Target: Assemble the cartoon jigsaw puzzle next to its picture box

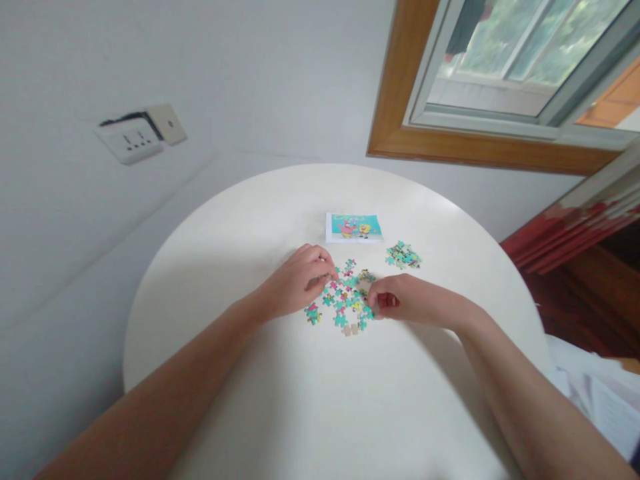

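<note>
Loose jigsaw pieces in turquoise, pink and yellow lie spread between my two hands, and a few show a plain tan side. From the left, my left hand reaches over their edge, its thumb and fingers bent together around a small jigsaw piece that is mostly covered. At the right edge of the spread is my right hand, fingers curled and fingertips down by the pieces. Whatever those right fingertips pinch is hidden. Beyond the pieces lies a picture card with pink and yellow cartoon figures on turquoise.
A second heap of jigsaw pieces sits to the right, past my right hand. Everything rests on a round white table against a wall with a socket. A wood-framed window is at upper right, and papers lie beyond the table's right edge.
</note>
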Demonstrator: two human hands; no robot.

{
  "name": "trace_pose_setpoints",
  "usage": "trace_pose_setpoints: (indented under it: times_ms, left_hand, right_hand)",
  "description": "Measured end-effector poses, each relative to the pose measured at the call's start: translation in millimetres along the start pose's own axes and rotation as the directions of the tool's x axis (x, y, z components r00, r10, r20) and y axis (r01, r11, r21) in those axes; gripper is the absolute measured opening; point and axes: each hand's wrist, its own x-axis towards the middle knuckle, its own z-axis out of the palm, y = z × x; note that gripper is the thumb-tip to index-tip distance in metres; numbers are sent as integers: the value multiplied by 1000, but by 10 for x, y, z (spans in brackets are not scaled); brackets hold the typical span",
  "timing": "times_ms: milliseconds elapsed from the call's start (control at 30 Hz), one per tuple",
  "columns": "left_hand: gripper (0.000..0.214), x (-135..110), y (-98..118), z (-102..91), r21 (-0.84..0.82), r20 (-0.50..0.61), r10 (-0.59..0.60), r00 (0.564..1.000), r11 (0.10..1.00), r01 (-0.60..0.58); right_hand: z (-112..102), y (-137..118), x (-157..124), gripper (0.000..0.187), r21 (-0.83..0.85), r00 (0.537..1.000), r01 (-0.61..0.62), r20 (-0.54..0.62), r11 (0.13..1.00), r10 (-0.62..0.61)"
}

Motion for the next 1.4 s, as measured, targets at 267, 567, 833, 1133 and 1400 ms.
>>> trace_pose_setpoints:
  times_ms: [267,567,833,1133,1400]
  left_hand:
    - [25,-2,-16,-30,-4,-35,-18,999,1000,18]
    - [28,-113,21,-319,-209,408,-219,886,922,325]
    - [31,-130,69,-354,-264,494,-199,846,893,364]
    - [26,-138,4,-355,-227,444,-236,865,904,363]
    - [20,-102,-162,-346,-88,96,-341,935,933,349]
  right_hand:
    - [-11,-3,-8,26,-39,996,-14,-84,999,11]
    - [164,-154,76,28,-35,992,26,-119,999,-30]
    - [205,-131,206,24,-35,943,47,-329,998,-56]
    - [296,92,403,36,-148,857,-82,-515,986,-6]
    - [338,34,462,43,-82,848,32,-525,996,-70]
